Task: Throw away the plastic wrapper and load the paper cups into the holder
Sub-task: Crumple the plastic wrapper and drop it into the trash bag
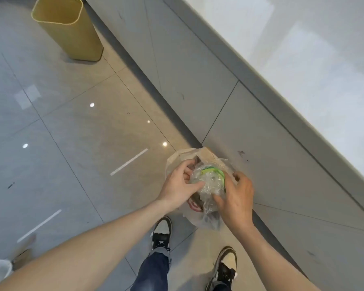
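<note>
Both hands are busy at the bundle, held out over the floor (76,131) just in front of the shoes (162,234). The left hand (180,185) has its fingers curled into the clear plastic wrapper (208,185), clamped on a fold of it. The right hand (236,198) cups the bundle's other side, thumb pressed into the film, steadying it, presumably so the wrapper can be worked loose. Green rims of the paper cups (212,171) show through the plastic, so the stack sits inside, wrapper not yet off. A thin white bag (177,158) hangs underneath. Far left stands a yellow bin (72,38), open-topped, the likely spot for the wrapper. The desk (303,49) runs along the right. No holder in sight.
</note>
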